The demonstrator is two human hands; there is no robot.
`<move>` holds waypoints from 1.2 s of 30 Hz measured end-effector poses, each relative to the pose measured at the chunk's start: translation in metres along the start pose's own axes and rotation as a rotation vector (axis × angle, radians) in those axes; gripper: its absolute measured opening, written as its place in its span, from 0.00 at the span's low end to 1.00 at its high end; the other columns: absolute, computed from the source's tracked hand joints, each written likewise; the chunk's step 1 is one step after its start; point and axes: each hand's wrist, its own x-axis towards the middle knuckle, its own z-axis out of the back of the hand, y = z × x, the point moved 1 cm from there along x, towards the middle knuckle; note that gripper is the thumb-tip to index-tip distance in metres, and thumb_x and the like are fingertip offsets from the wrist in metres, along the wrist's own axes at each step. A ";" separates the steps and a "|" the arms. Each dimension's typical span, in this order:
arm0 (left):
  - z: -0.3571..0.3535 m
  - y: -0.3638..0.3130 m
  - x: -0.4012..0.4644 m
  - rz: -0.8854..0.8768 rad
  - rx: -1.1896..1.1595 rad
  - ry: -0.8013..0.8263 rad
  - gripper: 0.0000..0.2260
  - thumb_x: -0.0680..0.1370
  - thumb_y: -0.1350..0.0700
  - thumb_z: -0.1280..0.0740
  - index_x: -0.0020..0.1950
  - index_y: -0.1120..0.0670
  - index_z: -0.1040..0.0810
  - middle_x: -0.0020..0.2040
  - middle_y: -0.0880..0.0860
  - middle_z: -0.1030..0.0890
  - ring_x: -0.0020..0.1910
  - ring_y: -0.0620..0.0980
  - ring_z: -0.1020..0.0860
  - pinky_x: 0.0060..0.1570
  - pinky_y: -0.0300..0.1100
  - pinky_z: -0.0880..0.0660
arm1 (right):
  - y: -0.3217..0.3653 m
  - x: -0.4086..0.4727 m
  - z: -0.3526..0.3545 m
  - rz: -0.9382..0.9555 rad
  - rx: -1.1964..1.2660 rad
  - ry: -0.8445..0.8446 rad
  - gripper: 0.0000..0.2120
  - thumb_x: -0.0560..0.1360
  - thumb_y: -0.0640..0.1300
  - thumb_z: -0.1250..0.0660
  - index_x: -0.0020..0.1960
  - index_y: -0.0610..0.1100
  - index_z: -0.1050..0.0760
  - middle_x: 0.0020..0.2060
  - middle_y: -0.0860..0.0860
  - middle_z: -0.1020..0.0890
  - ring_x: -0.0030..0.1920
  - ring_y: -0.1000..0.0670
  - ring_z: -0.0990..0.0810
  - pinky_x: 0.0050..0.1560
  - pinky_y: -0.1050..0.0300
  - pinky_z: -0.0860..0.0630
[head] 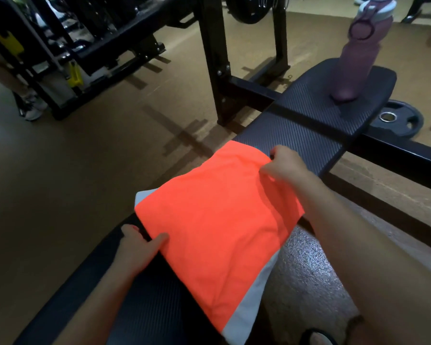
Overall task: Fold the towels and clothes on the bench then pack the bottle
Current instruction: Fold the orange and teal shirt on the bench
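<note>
A bright orange cloth, folded into a rough square, lies across the black bench. A white folded towel shows under its near and left edges. My left hand pinches the cloth's near left corner, thumb on top. At the far right corner my right hand grips the orange fabric with curled fingers. A purple bottle with a loop lid stands upright on the far end of the bench, well beyond both hands.
A black rack upright rises to the left of the bench. A weight plate lies on the floor at the right. A dumbbell rack fills the far left, with a person's shoe beside it.
</note>
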 end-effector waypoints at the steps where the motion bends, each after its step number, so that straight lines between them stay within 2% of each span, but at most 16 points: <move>1: -0.005 0.003 -0.004 0.018 -0.074 0.017 0.45 0.59 0.38 0.24 0.65 0.60 0.39 0.59 0.58 0.25 0.56 0.59 0.21 0.57 0.54 0.22 | 0.008 0.004 0.005 -0.026 -0.036 0.052 0.14 0.65 0.42 0.27 0.50 0.41 0.22 0.46 0.43 0.19 0.48 0.41 0.18 0.41 0.55 0.24; 2: -0.011 0.008 -0.004 0.026 -0.155 0.021 0.46 0.56 0.38 0.24 0.63 0.60 0.38 0.56 0.57 0.24 0.54 0.58 0.19 0.55 0.57 0.20 | 0.015 0.006 0.010 -0.040 -0.060 0.103 0.13 0.63 0.41 0.26 0.46 0.40 0.22 0.42 0.43 0.19 0.42 0.43 0.18 0.36 0.57 0.26; 4: -0.023 0.005 -0.007 0.066 -0.363 0.040 0.42 0.56 0.41 0.22 0.62 0.61 0.33 0.55 0.58 0.20 0.51 0.56 0.17 0.52 0.56 0.18 | 0.027 0.009 0.012 -0.044 -0.092 0.196 0.15 0.60 0.40 0.24 0.45 0.39 0.24 0.39 0.41 0.18 0.37 0.43 0.18 0.34 0.57 0.23; 6: -0.034 -0.006 -0.020 0.147 -0.633 0.063 0.28 0.66 0.51 0.22 0.60 0.62 0.27 0.53 0.59 0.18 0.49 0.56 0.18 0.49 0.50 0.19 | 0.032 0.011 0.010 -0.040 -0.140 0.243 0.18 0.61 0.41 0.24 0.46 0.39 0.27 0.40 0.39 0.17 0.39 0.40 0.16 0.39 0.52 0.21; 8: -0.041 -0.013 -0.025 0.216 -0.810 0.076 0.14 0.74 0.60 0.26 0.57 0.62 0.24 0.51 0.60 0.18 0.47 0.56 0.18 0.47 0.48 0.21 | 0.031 0.014 0.008 -0.036 -0.149 0.277 0.19 0.61 0.42 0.25 0.48 0.39 0.27 0.44 0.38 0.18 0.42 0.38 0.16 0.43 0.48 0.19; 10: -0.042 -0.016 -0.030 0.227 -0.920 0.098 0.13 0.76 0.63 0.29 0.60 0.63 0.23 0.53 0.61 0.18 0.49 0.58 0.18 0.46 0.48 0.20 | 0.032 0.014 0.009 -0.038 -0.109 0.301 0.23 0.58 0.41 0.27 0.52 0.36 0.24 0.43 0.38 0.18 0.39 0.39 0.17 0.39 0.50 0.21; 12: -0.039 -0.014 -0.035 0.203 -0.977 0.131 0.13 0.78 0.64 0.32 0.62 0.62 0.24 0.55 0.61 0.18 0.51 0.57 0.18 0.44 0.47 0.21 | 0.033 0.009 0.012 -0.043 -0.050 0.310 0.21 0.59 0.38 0.29 0.52 0.35 0.23 0.39 0.39 0.21 0.34 0.42 0.21 0.34 0.55 0.26; 15: -0.034 -0.007 -0.038 0.167 -0.965 0.165 0.13 0.79 0.65 0.34 0.64 0.62 0.26 0.56 0.61 0.18 0.53 0.57 0.18 0.44 0.48 0.20 | 0.035 -0.001 0.016 -0.059 0.008 0.298 0.17 0.60 0.42 0.27 0.48 0.39 0.21 0.39 0.42 0.24 0.34 0.44 0.25 0.33 0.59 0.31; 18: -0.025 -0.006 -0.040 0.141 -0.952 0.171 0.11 0.80 0.65 0.35 0.62 0.62 0.25 0.55 0.61 0.17 0.52 0.57 0.17 0.46 0.49 0.19 | 0.041 -0.010 0.025 -0.054 0.034 0.307 0.15 0.57 0.45 0.24 0.42 0.41 0.20 0.40 0.42 0.24 0.36 0.43 0.24 0.36 0.56 0.29; 22: 0.008 -0.015 -0.041 0.099 -0.995 0.101 0.04 0.79 0.65 0.33 0.52 0.64 0.23 0.47 0.60 0.18 0.42 0.53 0.19 0.43 0.46 0.21 | 0.056 -0.010 0.041 -0.006 0.099 0.299 0.33 0.46 0.49 0.21 0.48 0.38 0.22 0.40 0.41 0.24 0.36 0.43 0.23 0.34 0.56 0.27; 23: 0.021 -0.018 -0.041 0.075 -1.000 0.062 0.03 0.78 0.65 0.32 0.50 0.64 0.22 0.44 0.60 0.18 0.40 0.52 0.20 0.42 0.45 0.22 | 0.064 -0.015 0.045 0.009 0.141 0.287 0.33 0.47 0.48 0.20 0.49 0.38 0.22 0.41 0.41 0.23 0.38 0.43 0.22 0.36 0.54 0.26; 27: 0.092 -0.034 -0.043 -0.088 -1.036 -0.045 0.01 0.77 0.65 0.30 0.45 0.61 0.20 0.36 0.56 0.20 0.32 0.47 0.23 0.32 0.38 0.24 | 0.122 -0.049 0.065 0.174 0.349 0.170 0.17 0.66 0.39 0.23 0.53 0.38 0.22 0.49 0.42 0.21 0.50 0.42 0.20 0.53 0.47 0.21; 28: 0.112 -0.036 -0.045 -0.121 -1.022 -0.075 0.02 0.77 0.63 0.29 0.44 0.60 0.20 0.35 0.55 0.21 0.30 0.47 0.24 0.30 0.38 0.25 | 0.137 -0.057 0.068 0.216 0.408 0.133 0.18 0.67 0.38 0.24 0.55 0.38 0.22 0.51 0.42 0.21 0.53 0.42 0.21 0.58 0.44 0.22; 30: 0.152 -0.036 -0.051 -0.200 -0.960 -0.168 0.03 0.77 0.60 0.29 0.46 0.59 0.19 0.35 0.53 0.21 0.31 0.45 0.24 0.29 0.36 0.27 | 0.161 -0.068 0.071 0.279 0.540 0.115 0.28 0.67 0.38 0.24 0.65 0.38 0.26 0.59 0.43 0.24 0.59 0.42 0.25 0.65 0.41 0.26; 32: 0.181 -0.027 -0.057 -0.285 -0.865 -0.252 0.06 0.77 0.57 0.29 0.51 0.58 0.17 0.39 0.53 0.20 0.34 0.46 0.24 0.33 0.38 0.28 | 0.172 -0.079 0.071 0.298 0.645 0.136 0.37 0.65 0.38 0.23 0.72 0.41 0.31 0.62 0.43 0.27 0.64 0.41 0.28 0.65 0.40 0.26; 36: 0.178 0.028 -0.072 -0.320 -0.740 -0.271 0.18 0.72 0.50 0.28 0.57 0.58 0.18 0.49 0.54 0.16 0.46 0.49 0.20 0.51 0.46 0.23 | 0.143 -0.102 0.041 0.281 0.648 0.165 0.44 0.59 0.41 0.22 0.73 0.41 0.32 0.63 0.43 0.25 0.63 0.41 0.25 0.62 0.42 0.22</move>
